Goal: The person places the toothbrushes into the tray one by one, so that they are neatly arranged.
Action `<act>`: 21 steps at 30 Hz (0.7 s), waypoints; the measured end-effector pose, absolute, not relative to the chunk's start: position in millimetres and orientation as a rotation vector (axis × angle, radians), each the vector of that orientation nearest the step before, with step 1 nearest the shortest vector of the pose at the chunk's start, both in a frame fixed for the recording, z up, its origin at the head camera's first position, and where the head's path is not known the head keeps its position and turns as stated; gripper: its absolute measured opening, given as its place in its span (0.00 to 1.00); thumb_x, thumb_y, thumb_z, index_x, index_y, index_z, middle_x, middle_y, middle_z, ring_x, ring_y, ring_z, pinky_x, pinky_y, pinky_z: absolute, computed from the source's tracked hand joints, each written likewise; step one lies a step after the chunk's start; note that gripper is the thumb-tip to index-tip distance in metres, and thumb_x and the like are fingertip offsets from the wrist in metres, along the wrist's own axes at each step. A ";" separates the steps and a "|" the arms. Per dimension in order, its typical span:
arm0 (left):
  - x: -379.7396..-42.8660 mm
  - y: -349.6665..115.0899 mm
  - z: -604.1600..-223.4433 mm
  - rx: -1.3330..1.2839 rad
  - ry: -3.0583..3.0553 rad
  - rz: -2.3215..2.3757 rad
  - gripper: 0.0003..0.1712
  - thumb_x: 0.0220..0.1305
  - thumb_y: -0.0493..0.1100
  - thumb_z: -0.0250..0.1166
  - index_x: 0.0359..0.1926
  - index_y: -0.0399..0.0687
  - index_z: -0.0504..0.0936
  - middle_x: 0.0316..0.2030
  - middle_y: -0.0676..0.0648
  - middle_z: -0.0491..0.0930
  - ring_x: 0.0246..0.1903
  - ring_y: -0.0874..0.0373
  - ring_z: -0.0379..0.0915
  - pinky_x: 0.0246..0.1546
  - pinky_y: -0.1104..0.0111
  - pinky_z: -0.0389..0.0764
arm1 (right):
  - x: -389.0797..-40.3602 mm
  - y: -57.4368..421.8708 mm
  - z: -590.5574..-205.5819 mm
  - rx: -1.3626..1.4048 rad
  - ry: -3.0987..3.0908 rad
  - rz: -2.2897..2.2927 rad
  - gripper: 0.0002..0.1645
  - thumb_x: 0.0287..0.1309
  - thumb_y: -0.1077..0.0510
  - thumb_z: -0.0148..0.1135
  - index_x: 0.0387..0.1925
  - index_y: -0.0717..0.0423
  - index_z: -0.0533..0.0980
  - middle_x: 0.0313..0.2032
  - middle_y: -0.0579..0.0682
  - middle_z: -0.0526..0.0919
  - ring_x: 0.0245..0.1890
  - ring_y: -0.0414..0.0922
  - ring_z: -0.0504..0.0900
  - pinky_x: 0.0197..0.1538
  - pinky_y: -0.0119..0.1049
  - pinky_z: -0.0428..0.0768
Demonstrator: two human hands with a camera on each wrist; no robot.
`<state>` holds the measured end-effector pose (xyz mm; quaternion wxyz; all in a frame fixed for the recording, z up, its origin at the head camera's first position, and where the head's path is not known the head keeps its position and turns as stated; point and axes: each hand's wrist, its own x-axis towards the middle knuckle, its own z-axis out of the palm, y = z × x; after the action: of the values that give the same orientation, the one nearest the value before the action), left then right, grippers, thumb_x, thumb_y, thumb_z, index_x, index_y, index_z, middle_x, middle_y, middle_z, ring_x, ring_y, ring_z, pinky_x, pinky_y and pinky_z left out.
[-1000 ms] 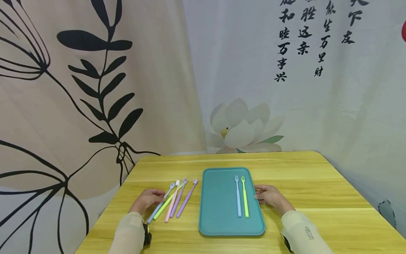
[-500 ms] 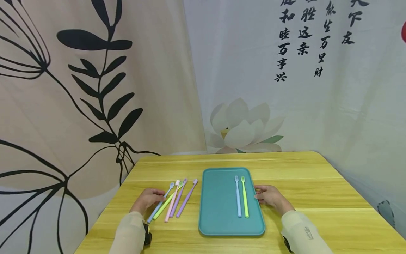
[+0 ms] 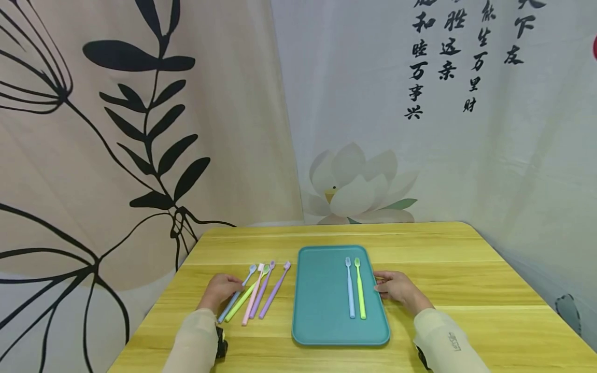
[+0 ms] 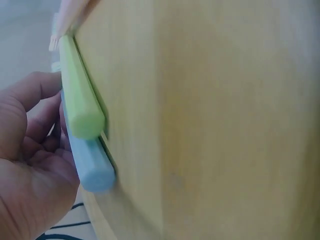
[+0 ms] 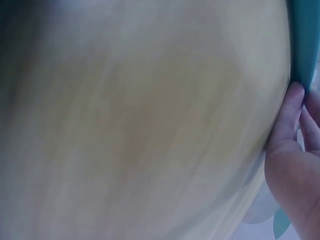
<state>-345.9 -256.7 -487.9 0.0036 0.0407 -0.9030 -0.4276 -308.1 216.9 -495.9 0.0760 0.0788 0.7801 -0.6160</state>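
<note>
Several toothbrushes lie on the left of the table in the head view. My left hand (image 3: 222, 291) pinches the blue toothbrush (image 3: 229, 309) at the outer left of this group; the left wrist view shows thumb and fingers around its handle (image 4: 97, 172). Beside it lie a green toothbrush (image 3: 241, 304), a pink toothbrush (image 3: 252, 301) and two purple toothbrushes, one of them a purple toothbrush (image 3: 274, 293) at the right. My right hand (image 3: 398, 288) touches the right edge of the teal tray (image 3: 322, 300) with fingertips and thumb.
On the tray's right half lie a light blue toothbrush (image 3: 351, 292) and a green toothbrush (image 3: 360, 292), side by side. The wooden table (image 3: 448, 259) ends at a printed cloth backdrop (image 3: 354, 103) behind it.
My left hand has shifted slightly up and to the right, and the blue toothbrush has moved a little with it. My right hand and the tray stay where they were.
</note>
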 end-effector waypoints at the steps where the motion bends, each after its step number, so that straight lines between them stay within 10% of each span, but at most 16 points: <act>1: -345.4 -256.4 -486.9 0.126 -2.833 -1.325 0.11 0.52 0.37 0.71 0.35 0.33 0.87 0.31 0.45 0.82 0.31 0.54 0.75 0.32 0.64 0.77 | -307.9 216.7 -495.6 0.237 2.340 -1.844 0.32 0.59 0.74 0.61 0.65 0.73 0.67 0.43 0.60 0.77 0.37 0.44 0.79 0.42 0.38 0.83; 21: -350.3 -266.9 -483.4 0.177 -2.768 -1.299 0.14 0.56 0.38 0.67 0.41 0.32 0.86 0.41 0.37 0.83 0.39 0.46 0.77 0.40 0.56 0.78 | -307.8 217.9 -495.5 0.233 2.354 -1.825 0.31 0.60 0.73 0.62 0.65 0.73 0.68 0.43 0.59 0.77 0.37 0.44 0.79 0.41 0.38 0.83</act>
<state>-350.3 -266.9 -483.4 0.0395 0.0578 -0.9031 -0.4237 -307.8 217.9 -495.5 0.0768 0.0776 0.7856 -0.6090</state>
